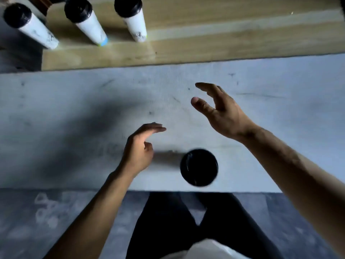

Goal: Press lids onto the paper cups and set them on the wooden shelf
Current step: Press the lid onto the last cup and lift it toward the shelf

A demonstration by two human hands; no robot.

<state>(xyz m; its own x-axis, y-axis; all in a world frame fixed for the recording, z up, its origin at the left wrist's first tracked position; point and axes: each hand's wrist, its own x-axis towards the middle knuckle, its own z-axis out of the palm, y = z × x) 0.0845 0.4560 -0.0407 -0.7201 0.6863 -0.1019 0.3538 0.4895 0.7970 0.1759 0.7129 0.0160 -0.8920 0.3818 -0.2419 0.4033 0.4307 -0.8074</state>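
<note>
The grey table (pixel 56 113) fills the middle of the head view, its near edge just above the person's dark-clad legs (pixel 164 221), and it serves as the work surface where lids go on. Behind its far edge lies the wooden shelf (pixel 224 25), the pale plank where finished cups are meant to end up; 2 lidded cups stand on it in a row, the middle cup (pixel 85 23) and the right-hand cup (pixel 131 19), each white with a black lid. A 3rd, the left-hand cup (pixel 28 25), stands in line with them, but its foot seems to fall at or past the shelf's left end — I cannot tell whether it rests on the wood. The row near the shelf's left end leaves the long bare stretch to the right free for more. Nearer the person, 1 more cup (pixel 198 167) stands on the table close to its near edge, seen from straight above so only its black lid shows; the lid looks seated, so I judge this cup is ready to be carried across. Both hands are bare, spread and empty. The left hand (pixel 139 146) hovers just left of that cup, fingers loosely curved, touching nothing. The right hand (pixel 220 109) is raised beyond it, thumb and fingers parted as if shaped for a cup's girth. That makes 4 lidded cups in view, with no loose lids or bare cups visible.
</note>
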